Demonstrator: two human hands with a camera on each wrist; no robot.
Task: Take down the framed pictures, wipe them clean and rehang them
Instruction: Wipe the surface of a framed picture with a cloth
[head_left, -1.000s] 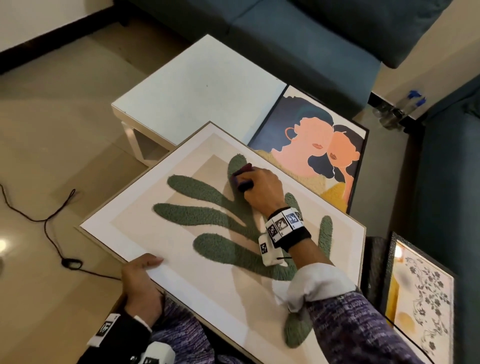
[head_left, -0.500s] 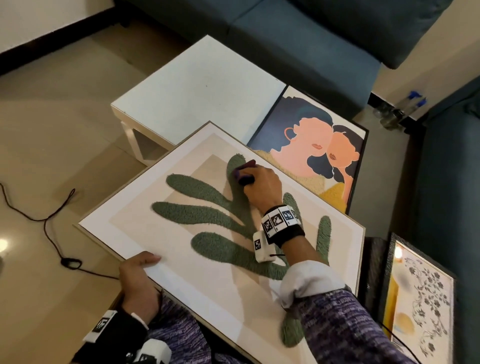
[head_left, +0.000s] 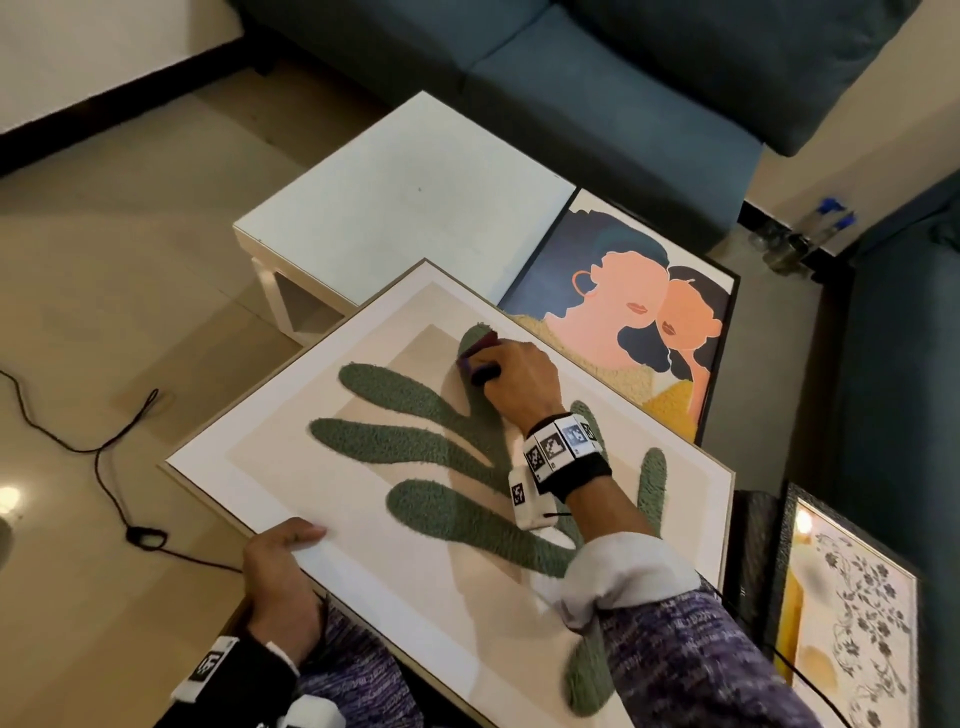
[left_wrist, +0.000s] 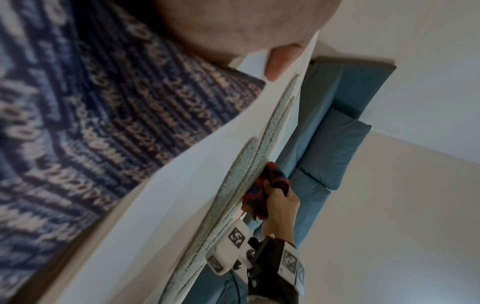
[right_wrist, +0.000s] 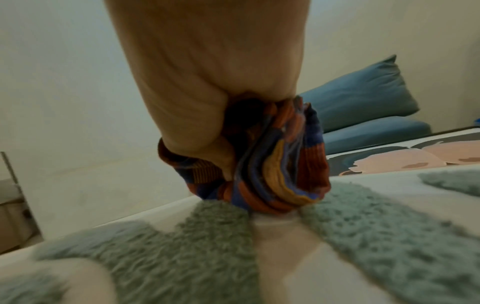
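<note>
A large framed picture (head_left: 270, 447) with a tufted green leaf shape (head_left: 395, 441) lies tilted across my lap. My left hand (head_left: 283, 561) grips its near left edge, thumb (left_wrist: 281, 59) on the white border. My right hand (head_left: 514, 379) holds a bunched cloth (head_left: 475, 356) striped in red, blue and orange, and presses it on the picture near the top leaf tip. The cloth (right_wrist: 280, 162) sits in the pale gap between two green lobes in the right wrist view. In the left wrist view the cloth (left_wrist: 270, 183) touches the picture's raised tufting.
A second framed picture (head_left: 639, 312) of two faces lies on the white low table (head_left: 395, 192). A third floral picture (head_left: 852, 608) leans at the lower right. Blue sofas (head_left: 597, 88) stand behind and to the right. A black cable (head_left: 104, 457) runs over the floor at left.
My right hand has slid the cloth a little up the picture toward the top leaf tip. My left hand keeps its hold on the frame's edge.
</note>
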